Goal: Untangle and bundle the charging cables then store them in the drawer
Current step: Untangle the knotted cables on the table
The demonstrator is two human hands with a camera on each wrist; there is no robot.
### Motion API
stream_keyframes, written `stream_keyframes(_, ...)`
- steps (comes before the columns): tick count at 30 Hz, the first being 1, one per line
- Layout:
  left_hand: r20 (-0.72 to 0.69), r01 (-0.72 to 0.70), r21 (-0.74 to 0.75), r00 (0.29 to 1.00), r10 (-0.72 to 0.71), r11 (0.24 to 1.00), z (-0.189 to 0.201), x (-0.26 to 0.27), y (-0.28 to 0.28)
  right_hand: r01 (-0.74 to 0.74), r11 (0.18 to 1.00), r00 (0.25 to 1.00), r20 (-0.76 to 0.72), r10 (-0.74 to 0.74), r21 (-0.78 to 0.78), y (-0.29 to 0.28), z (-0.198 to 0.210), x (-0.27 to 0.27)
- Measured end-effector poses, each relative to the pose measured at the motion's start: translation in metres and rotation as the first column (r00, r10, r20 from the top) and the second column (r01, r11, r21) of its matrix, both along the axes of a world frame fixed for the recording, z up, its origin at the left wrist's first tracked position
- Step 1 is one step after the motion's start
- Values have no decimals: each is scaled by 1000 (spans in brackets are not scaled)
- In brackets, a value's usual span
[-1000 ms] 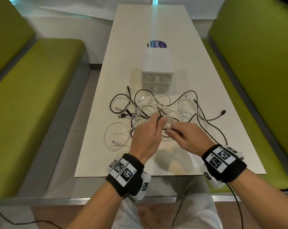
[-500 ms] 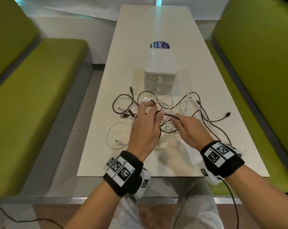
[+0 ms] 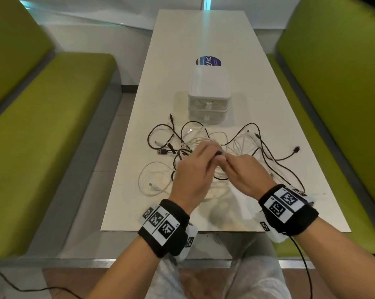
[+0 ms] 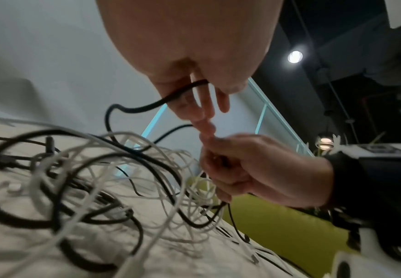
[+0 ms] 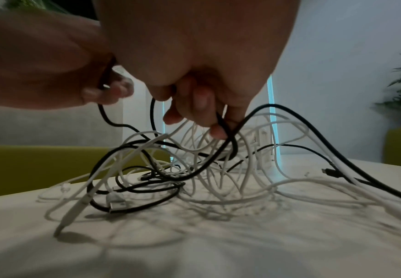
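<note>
A tangle of black and white charging cables [image 3: 206,145] lies on the white table [image 3: 275,104], in front of a small white drawer unit [image 3: 208,91] with both drawers closed. Both hands hover over the middle of the tangle, lifting it off the table. My left hand [image 3: 200,160] pinches a black cable [image 4: 147,107] between its fingers. My right hand [image 3: 240,167] grips a black cable [image 5: 220,120] and some white strands [image 5: 194,135] in its curled fingers. The two hands' fingertips nearly touch.
Green benches [image 3: 42,126] flank the table on both sides. A round blue sticker [image 3: 208,61] lies behind the drawer unit. Loose cable ends with plugs [image 3: 296,149] spread out to the left and right of the tangle.
Both hands have moved a little farther from me over the tangle and come closer together. The left hand has pulled a black cable up out of the pile.
</note>
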State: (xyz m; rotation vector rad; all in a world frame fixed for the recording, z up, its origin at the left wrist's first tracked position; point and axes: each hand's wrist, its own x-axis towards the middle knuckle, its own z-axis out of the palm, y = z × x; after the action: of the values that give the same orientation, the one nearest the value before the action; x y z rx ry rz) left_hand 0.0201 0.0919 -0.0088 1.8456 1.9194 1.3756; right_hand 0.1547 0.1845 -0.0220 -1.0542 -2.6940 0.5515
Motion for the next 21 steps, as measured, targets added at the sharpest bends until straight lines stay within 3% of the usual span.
stream_keyframes(5, -149, -122, -163, 984, 97, 979, -15, 5, 11, 7, 998, 985, -169, -17, -58, -4, -2, 6)
stream_keyframes(9, -174, -126, -57, 978, 115, 990, -13, 2, 9, -37, 994, 986, -164, 19, -106, 2, -10, 11)
stream_keyframes(15, 166, -93, 287, 985, 47, 953, 12, 1, 4, -49, 999, 962, -269, 45, -8, 5, 1, -7)
stream_keyframes(21, 286, -152, 357, 957, 47, 922, 24, -1, 5, -15, 998, 974, -226, 1, -59, 14, -5, -8)
